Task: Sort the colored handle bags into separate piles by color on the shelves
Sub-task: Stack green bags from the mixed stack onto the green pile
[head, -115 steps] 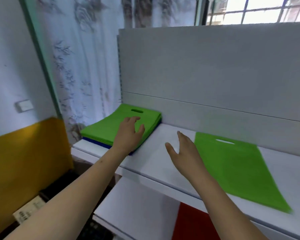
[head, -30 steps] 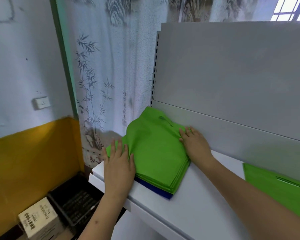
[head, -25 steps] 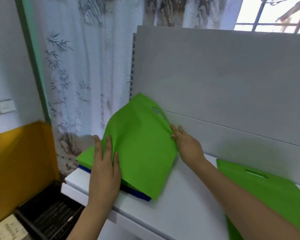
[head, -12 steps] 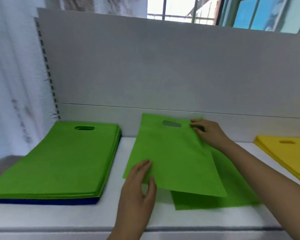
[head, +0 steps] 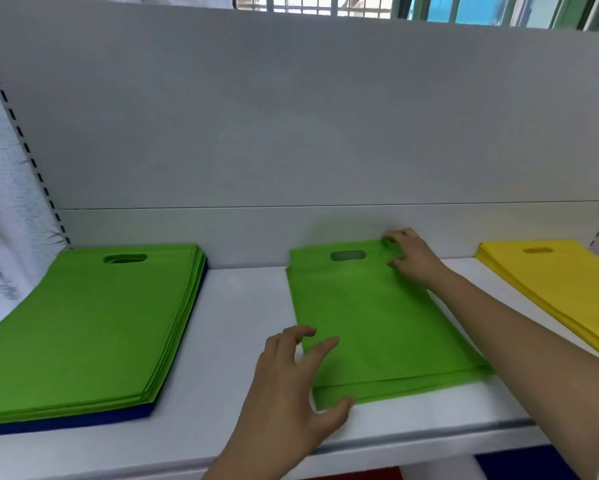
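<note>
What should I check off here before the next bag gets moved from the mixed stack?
1. Moved green bag lies flat on the middle green pile: ok.
2. Its edges line up with the bag beneath: not ok, a lower edge shows along the front.
3. Left hand free of the pile: not ok, its fingers rest at the front left corner.
4. Right hand free: not ok, its fingers are at the top right corner by the handle hole.
5. Left stack sorted: not ok, blue bags lie under the green.
6. Yellow pile is one colour: ok as far as seen.
</note>
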The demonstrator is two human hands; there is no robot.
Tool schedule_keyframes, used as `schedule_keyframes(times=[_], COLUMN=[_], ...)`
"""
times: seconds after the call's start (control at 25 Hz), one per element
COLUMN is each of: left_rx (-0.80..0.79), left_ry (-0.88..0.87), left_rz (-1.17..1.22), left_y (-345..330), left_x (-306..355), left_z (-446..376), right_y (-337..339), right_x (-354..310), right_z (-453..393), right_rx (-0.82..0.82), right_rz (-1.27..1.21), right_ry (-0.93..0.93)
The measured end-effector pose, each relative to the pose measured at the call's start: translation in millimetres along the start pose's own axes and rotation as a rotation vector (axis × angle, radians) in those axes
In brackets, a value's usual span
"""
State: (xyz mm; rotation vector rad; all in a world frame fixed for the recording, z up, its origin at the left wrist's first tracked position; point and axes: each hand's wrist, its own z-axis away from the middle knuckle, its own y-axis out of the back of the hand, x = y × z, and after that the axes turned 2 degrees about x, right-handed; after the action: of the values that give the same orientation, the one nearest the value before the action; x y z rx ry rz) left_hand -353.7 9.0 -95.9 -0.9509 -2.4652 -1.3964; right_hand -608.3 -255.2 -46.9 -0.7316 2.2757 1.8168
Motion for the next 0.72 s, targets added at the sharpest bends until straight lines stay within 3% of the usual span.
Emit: schedule_keyframes(times=[0.12, 0.24, 0.32, 0.44, 0.56, 0.72], left_rx=[-0.172, -0.188, -0.185, -0.11, -0.077, -0.141], left_ry=[0.054, 0.004, 0.002, 0.074, 0.171, 0.137], left_rz=[-0.099, -0.113, -0.083, -0.068, -0.02, 0.034], left_y=[-6.3, -7.6, -8.7, -11.5, -7.6, -6.1], left_x=[0.8, -1.3, -3.3, -8.1, -9.9, -7.9], left_z=[-1.4, -1.6, -1.3, -0.3, -1.2, 3.3], right_y=[-12.7, -19.9, -18.7, -16.3, -11.1, -14.9], right_x=[-0.2, 1.1, 1.6, -0.1, -6.1, -13.5], right_z=[4.6, 5.2, 6.2, 10.3, 12.8, 14.0], right_rx=[-0.034, -0.019, 0.016, -0.055, -0.098, -0.144], right_rz=[-0.003, 0.137, 0.215, 0.212, 0.237, 0.274], right_ry=[0.015, 0.032, -0.115, -0.291, -0.279, -0.282])
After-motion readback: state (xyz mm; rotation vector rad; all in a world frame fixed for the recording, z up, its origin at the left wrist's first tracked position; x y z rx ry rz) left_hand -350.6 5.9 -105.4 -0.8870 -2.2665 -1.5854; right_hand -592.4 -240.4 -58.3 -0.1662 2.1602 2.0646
